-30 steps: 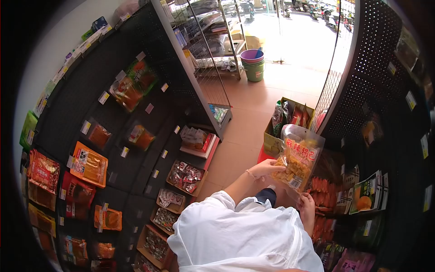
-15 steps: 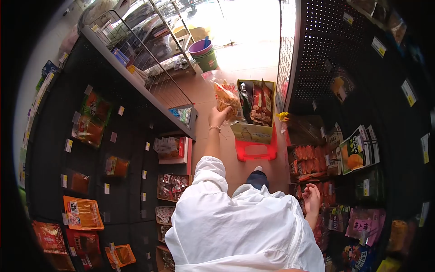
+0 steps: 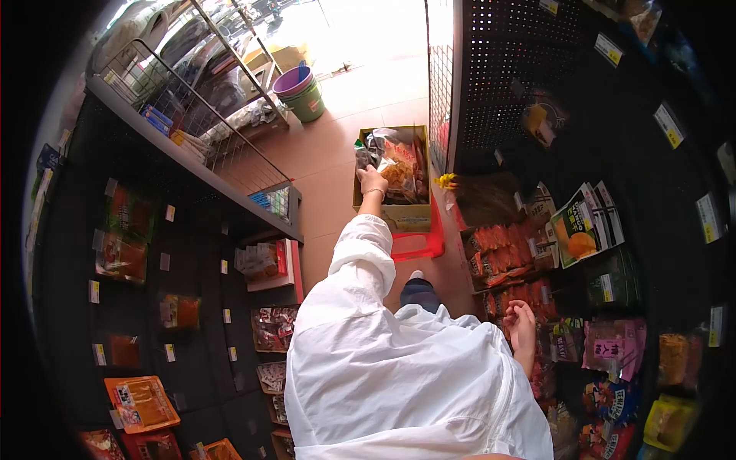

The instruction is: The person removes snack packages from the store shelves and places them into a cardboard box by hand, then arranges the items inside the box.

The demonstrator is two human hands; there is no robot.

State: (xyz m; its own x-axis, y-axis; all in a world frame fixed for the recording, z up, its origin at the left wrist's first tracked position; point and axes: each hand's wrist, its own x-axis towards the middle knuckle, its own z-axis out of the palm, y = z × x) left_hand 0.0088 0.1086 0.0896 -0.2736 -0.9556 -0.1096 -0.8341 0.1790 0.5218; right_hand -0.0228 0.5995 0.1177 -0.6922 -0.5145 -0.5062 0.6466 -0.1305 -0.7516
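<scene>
Lying beside left hand [image 3: 373,182], grip unclear: snack bag [image 3: 400,173]; right hand [image 3: 521,326] half curled.

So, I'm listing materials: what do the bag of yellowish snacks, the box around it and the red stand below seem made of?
Snack bag: clear plastic film, apparently glossy; contents show through and highlights catch it.
Box: probably cardboard, with thin, straight-edged printed walls; finish unclear.
Red stand: likely smooth plastic, by its even colour.
</scene>
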